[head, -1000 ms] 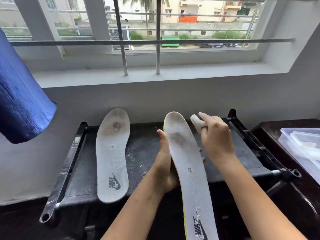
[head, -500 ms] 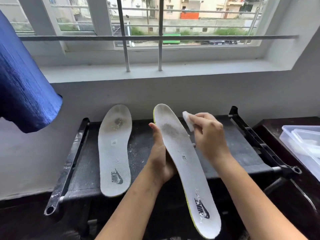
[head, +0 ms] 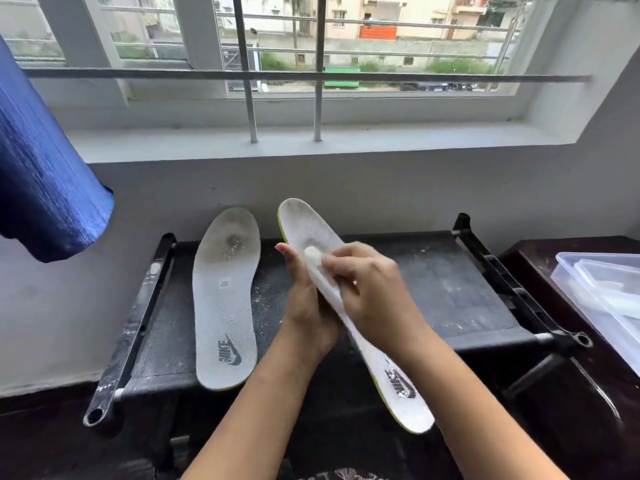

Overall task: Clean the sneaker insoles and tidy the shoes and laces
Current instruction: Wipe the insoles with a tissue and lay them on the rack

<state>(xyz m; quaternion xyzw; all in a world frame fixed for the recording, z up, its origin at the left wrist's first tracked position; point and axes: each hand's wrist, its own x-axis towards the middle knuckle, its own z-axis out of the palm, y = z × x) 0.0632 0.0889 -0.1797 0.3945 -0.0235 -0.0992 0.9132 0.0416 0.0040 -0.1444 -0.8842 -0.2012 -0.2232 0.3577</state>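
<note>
I see the left hand gripping one insole from underneath, with the thumb up along its left edge and the fingers hidden behind it. The insole is held off the rack, tilted with the toe raised toward the wall and the heel down toward me on the right. Its face is white with a grey logo at the heel, and a yellow-green edge shows along the side.

My right hand is curled around a small white pad, pinching it in the fingertips and pressing it against the insole's upper face just below the toe area – a greyish patch shows there.

The second insole lies face up on the left part of the black fabric-topped rack, heel toward me, well apart from both hands. It has a dark stain with pale flecks near the ball of the foot, a small label in the middle and a logo at the heel. White specks are scattered over the rack's fabric.

To the right stands a dark desk carrying a clear plastic box – its contents are too blurred for me to name. A blue cloth hangs at the upper left, and a barred window runs above the pale ledge.
</note>
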